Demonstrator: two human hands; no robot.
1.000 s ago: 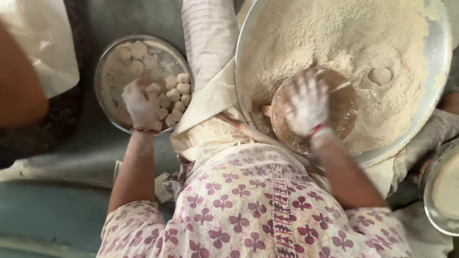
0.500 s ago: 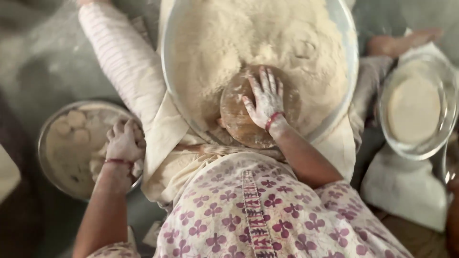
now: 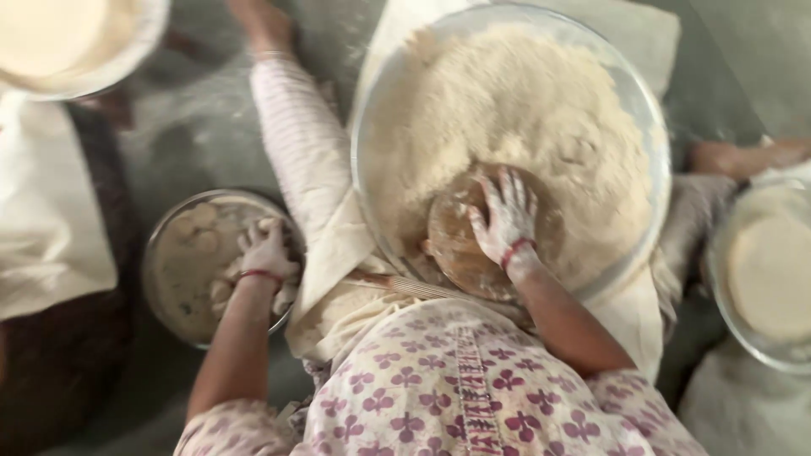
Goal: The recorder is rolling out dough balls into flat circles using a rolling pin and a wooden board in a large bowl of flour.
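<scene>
At the bottom of the frame a floral-printed garment (image 3: 456, 397) fills the lower middle, cut off by the bottom edge, so the person's body below the forearms is out of sight. From it the left hand (image 3: 266, 252) reaches to the lower left into a small metal bowl (image 3: 165, 253) of dough balls (image 3: 203, 221); its fingers are curled together down among the balls, and motion blur makes it impossible to tell whether they are clamped on one. The right hand (image 3: 505, 218), dusted white, lies right of centre with fingers spread apart, pressed flat on a round wooden board (image 3: 460, 245) that rests inside the large metal pan (image 3: 380, 110), at the near edge of the heap of flour (image 3: 515, 101). The palm hides whatever may lie under it on the board. Between the arms a striped cloth-covered leg (image 3: 296, 143) runs to the upper part of the frame, ending in a blurred foot.

At the right edge a second bowl with a pale flat disc (image 3: 773, 266) is cut off; another pale-filled bowl (image 3: 76, 34) is clipped at the upper left corner. The whole picture is soft with blur.

Compared with half a second ago, the view has swung: the pan sits further right, the right-hand bowl has slid to the edge, and the upper-left bowl has come into sight. Both hands stay where they were, on the board and in the bowl
</scene>
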